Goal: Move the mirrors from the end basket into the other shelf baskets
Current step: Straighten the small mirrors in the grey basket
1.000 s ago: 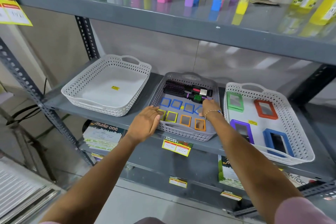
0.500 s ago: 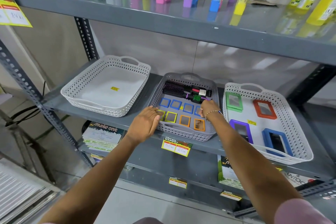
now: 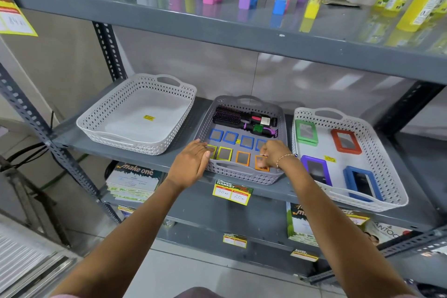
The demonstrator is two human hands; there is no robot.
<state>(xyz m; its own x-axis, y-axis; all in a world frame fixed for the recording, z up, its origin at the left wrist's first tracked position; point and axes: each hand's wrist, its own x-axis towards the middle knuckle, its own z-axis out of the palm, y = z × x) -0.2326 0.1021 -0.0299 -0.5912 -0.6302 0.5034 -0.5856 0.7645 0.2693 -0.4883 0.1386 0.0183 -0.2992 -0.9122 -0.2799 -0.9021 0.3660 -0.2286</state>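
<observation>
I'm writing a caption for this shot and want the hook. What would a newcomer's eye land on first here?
Probably the two bare arms reaching to the grey middle basket, where the left hand and right hand hover over rows of small blue, yellow and orange framed mirrors. Next, the white right basket with four larger mirrors in green, red, purple and blue frames. Above, bright tubes and bottles line the upper shelf.

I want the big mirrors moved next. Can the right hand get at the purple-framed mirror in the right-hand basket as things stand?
Probably yes. The right hand is beside it, over the middle basket, and the purple-framed mirror lies uncovered in the open-topped white basket, with only the low rims between.
</observation>
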